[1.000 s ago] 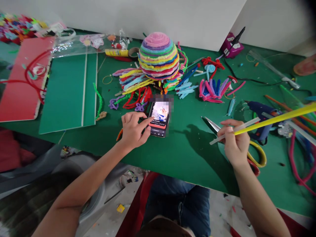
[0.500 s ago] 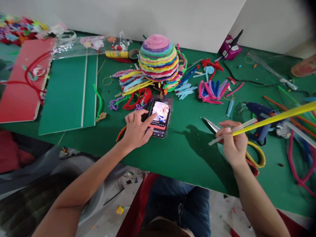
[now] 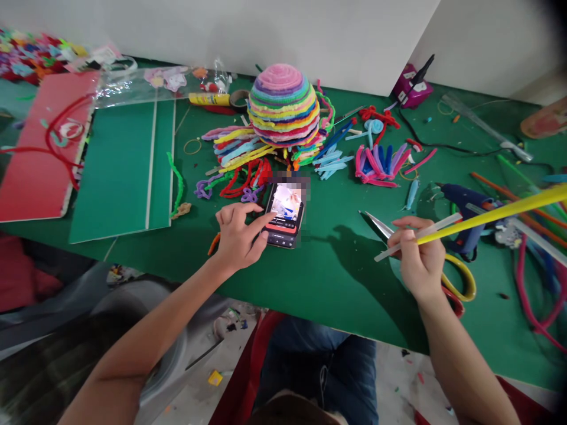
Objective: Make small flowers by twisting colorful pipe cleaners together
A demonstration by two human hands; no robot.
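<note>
My left hand (image 3: pixel 239 236) is open at the left side of a phone (image 3: pixel 287 209) lying on the table, its index fingertip over the lit screen. Whether that finger touches the glass I cannot tell. Pinched in my right hand (image 3: pixel 419 257) are a long yellow pipe cleaner (image 3: pixel 496 215) and a translucent glue stick (image 3: pixel 445 221). Below that hand lie scissors (image 3: pixel 468 280) with yellow and red handles, partly hidden by it. A blue glue gun (image 3: pixel 467 203) rests just to the right. Beyond the phone stands a striped, many-coloured pipe-cleaner dome (image 3: pixel 284 106).
Bundles of cut pipe cleaners (image 3: pixel 383 164) lie around the dome. A green board (image 3: pixel 124 165) and a red one (image 3: pixel 42 141) cover the left side. At the back are a yellow tube (image 3: pixel 209 98), a tape roll (image 3: pixel 240 99) and a purple box (image 3: pixel 413 90) with a black cable.
My left hand has drawn back slightly to the left, its index fingertip sliding down and left over the phone screen. My right hand has stayed in place.
</note>
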